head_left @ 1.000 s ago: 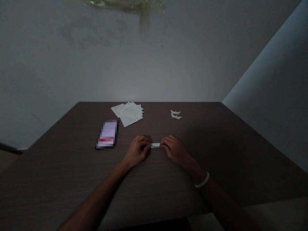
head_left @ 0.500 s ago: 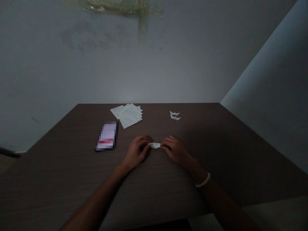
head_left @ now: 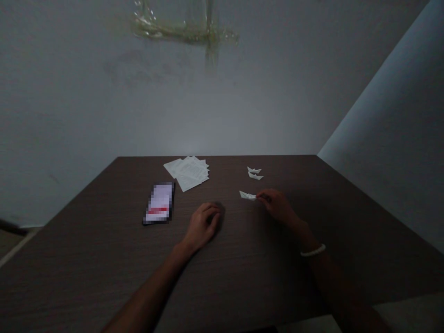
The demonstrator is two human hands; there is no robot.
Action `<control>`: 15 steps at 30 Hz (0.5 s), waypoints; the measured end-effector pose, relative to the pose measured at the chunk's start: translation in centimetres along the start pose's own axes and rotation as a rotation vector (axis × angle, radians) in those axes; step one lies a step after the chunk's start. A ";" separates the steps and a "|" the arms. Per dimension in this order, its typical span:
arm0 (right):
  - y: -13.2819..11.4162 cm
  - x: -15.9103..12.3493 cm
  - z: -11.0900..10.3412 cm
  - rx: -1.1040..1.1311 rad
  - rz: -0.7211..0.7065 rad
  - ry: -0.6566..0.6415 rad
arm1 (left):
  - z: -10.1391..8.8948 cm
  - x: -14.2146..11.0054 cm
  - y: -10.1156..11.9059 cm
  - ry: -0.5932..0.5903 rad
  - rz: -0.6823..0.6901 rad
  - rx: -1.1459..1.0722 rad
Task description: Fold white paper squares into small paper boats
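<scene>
My right hand [head_left: 275,206] pinches one end of a small white folded paper boat [head_left: 247,195] just above the dark wooden table [head_left: 104,259], right of centre. Beyond it lie two more small folded paper boats [head_left: 255,173], side by side. My left hand [head_left: 204,223] rests on the table near the middle with its fingers curled loosely and nothing in it. A white beaded bracelet [head_left: 312,251] circles my right wrist.
A stack of white printed paper sheets [head_left: 188,172] lies at the back of the table. A phone [head_left: 159,208] with a lit screen lies left of my left hand. Grey walls close in behind the table and on the right.
Both hands held the folded paper between them at the table's middle. My left hand has let go, and my right hand has carried the paper boat away to the right, toward the two others.
</scene>
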State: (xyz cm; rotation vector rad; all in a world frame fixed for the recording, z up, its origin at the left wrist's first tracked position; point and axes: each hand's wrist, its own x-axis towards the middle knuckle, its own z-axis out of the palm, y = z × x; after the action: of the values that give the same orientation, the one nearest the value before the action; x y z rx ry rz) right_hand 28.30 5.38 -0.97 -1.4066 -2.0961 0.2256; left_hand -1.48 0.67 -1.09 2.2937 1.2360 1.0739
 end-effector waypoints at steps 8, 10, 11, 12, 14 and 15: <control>4.8 4.0 -1.1 0.018 0.073 -0.031 | 0.1 -0.1 -0.2 -0.009 0.027 0.023; 5.5 4.6 -0.9 0.024 0.071 -0.042 | 0.1 -0.1 -0.3 -0.017 0.032 0.023; 5.8 4.8 -0.8 0.027 0.071 -0.048 | 0.1 -0.2 -0.3 -0.021 0.031 0.024; 6.0 5.0 -0.6 0.028 0.072 -0.052 | 0.2 -0.2 -0.3 -0.025 0.028 0.024; 6.5 5.4 -0.4 0.028 0.075 -0.056 | 0.2 -0.2 -0.3 -0.034 0.020 0.023; 6.7 5.6 -0.3 0.026 0.078 -0.055 | 0.1 -0.2 -0.3 -0.038 0.016 0.023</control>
State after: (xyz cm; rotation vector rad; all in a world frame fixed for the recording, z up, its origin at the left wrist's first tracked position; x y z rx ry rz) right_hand 32.31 13.09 -1.61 -1.4838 -2.0766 0.3255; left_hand -1.63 0.65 -1.46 2.3337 1.2234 1.0215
